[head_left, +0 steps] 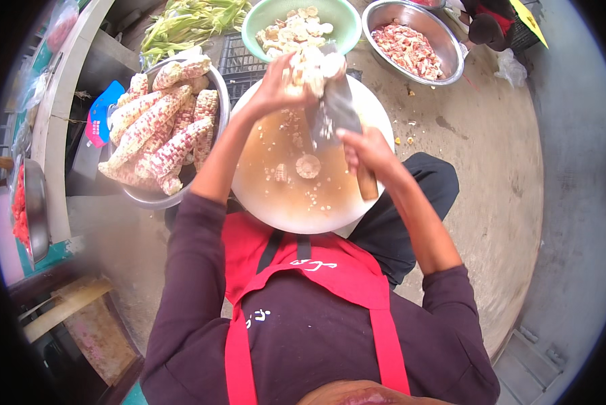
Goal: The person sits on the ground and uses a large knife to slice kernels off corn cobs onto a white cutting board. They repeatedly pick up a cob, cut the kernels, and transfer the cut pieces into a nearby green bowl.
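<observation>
My right hand (369, 152) grips the wooden handle of a broad cleaver (336, 114), its blade angled up and away. Cut corn pieces (308, 73), blurred, are gathered between my left hand (280, 88) and the blade, above the far part of a round cutting board (277, 207). On the board lie a corn slice (308, 166), a small corn chunk (280, 172) and scattered kernels. Beyond it, a green plastic colander (353, 30) holds corn slices. To the left, a metal basin (224, 101) is heaped with red-and-white corn cobs (153, 121).
A metal bowl of cut meat (409, 50) stands at the far right, near a person in dark clothing (487, 25). Corn husks (191, 25) lie at the far left beside a black plastic crate (234, 55). A metal bowl (37, 210) with red contents sits at the left edge.
</observation>
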`<action>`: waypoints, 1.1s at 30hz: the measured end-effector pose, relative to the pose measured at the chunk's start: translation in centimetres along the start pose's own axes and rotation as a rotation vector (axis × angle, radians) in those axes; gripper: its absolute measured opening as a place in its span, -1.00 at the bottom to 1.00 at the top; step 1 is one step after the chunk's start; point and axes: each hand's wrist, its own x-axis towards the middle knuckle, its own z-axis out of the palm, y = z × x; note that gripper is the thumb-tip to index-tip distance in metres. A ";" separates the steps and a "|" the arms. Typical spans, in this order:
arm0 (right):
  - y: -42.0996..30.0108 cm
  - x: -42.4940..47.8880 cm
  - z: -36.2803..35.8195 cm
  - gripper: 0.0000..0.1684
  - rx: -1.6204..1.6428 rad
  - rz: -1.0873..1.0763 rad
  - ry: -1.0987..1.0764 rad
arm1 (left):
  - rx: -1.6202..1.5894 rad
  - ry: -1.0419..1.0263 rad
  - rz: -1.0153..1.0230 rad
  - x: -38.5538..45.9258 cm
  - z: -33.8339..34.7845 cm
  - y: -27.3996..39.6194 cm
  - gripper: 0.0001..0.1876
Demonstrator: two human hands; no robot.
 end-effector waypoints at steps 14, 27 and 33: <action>-7.6 10.8 -2.3 -0.80 -0.123 -0.095 0.193 | -0.025 0.112 -0.242 7.5 -0.3 -6.8 -0.22; 0.3 -4.2 -3.0 -0.78 0.113 -0.016 0.112 | 0.368 -0.127 0.139 -17.4 4.4 4.3 -0.49; 1.9 -6.4 -2.9 -0.81 0.145 0.013 0.169 | 0.183 0.073 -0.017 -8.7 3.6 -1.0 -0.57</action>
